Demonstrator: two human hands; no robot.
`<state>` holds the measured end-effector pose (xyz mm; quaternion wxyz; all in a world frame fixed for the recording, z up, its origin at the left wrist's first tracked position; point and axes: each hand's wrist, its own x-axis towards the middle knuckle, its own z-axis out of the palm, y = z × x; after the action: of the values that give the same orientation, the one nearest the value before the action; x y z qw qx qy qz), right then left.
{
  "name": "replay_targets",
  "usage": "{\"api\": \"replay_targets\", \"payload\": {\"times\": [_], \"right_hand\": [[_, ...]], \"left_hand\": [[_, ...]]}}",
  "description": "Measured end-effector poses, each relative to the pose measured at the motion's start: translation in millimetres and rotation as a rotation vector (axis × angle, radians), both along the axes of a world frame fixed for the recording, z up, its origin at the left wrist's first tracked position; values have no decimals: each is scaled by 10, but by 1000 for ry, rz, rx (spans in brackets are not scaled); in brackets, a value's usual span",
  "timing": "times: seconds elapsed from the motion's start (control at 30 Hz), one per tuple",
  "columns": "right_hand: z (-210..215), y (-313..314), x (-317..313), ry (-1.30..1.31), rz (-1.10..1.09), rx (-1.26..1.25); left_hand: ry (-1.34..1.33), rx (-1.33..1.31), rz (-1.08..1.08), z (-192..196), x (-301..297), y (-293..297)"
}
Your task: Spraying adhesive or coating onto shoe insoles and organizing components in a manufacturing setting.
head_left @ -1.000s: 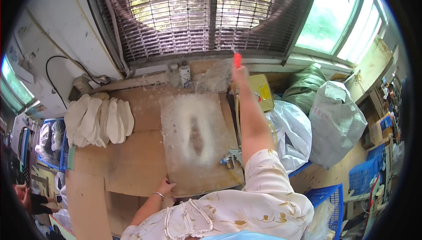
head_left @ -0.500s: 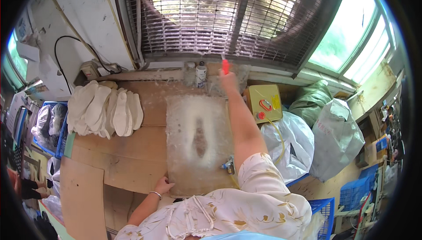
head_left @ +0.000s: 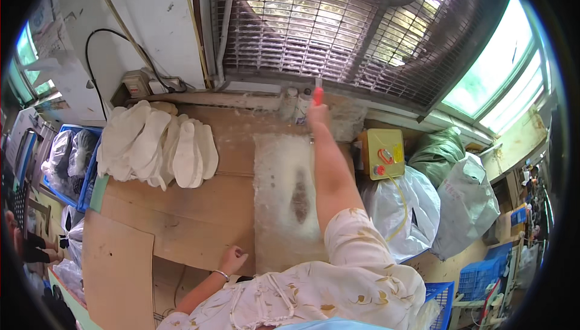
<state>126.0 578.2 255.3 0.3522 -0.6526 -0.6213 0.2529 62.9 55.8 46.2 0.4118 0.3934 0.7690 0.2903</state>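
Note:
At the far edge of the bench my right hand (head_left: 318, 114) is closed round a red-handled tool (head_left: 318, 96). Its short pale tip points toward the grille; its exact kind is too small to tell. Near my body, my left hand (head_left: 232, 260) has its fingers curled, with nothing visible in them, over brown cardboard. Just right of it lies a worn sheet (head_left: 272, 221) with white residue around a dark sole-shaped patch. My right arm reaches across the sheet's right side. Two small bottles (head_left: 290, 104) stand left of the tool. White insoles (head_left: 145, 143) are piled at the left.
A yellow-tan can (head_left: 385, 153) with a hose stands right of my arm, before white bags (head_left: 403, 206) and a green sack (head_left: 436, 155). A large fan grille (head_left: 302, 34) borders the back. Blue crates (head_left: 444, 303) flank the bench. Part of another person shows at far left.
The view has shifted, moving the bench things rightward in the picture. My left hand has left the sheet's edge and curled. My right hand still holds the red-handled tool near the grille.

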Motion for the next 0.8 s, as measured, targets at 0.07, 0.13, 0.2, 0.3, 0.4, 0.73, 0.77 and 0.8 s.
{"api": "replay_targets", "payload": {"times": [0.07, 0.13, 0.2, 0.3, 0.4, 0.73, 0.77, 0.8], "right_hand": [[71, 64, 161, -8, -92, -63], [-114, 257, 384, -100, -72, 54], [-263, -34, -15, -166, 90, 116], [-145, -77, -68, -164, 120, 138], [89, -115, 6, -78, -22, 9], [52, -130, -105, -140, 14, 30], [103, -140, -68, -114, -50, -25], [66, -221, -204, -115, -45, -23]], "left_hand": [[-28, 17, 134, -158, -177, -132], [-72, -4, 134, -188, -273, -79], [-46, -76, 162, -18, -336, -104], [5, -106, 114, 144, -409, -56], [-11, -55, 117, -18, -507, -124], [52, -27, 61, 42, -443, -37], [67, 2, 77, -34, -435, -65], [82, 30, 92, -108, -424, -92]]}}
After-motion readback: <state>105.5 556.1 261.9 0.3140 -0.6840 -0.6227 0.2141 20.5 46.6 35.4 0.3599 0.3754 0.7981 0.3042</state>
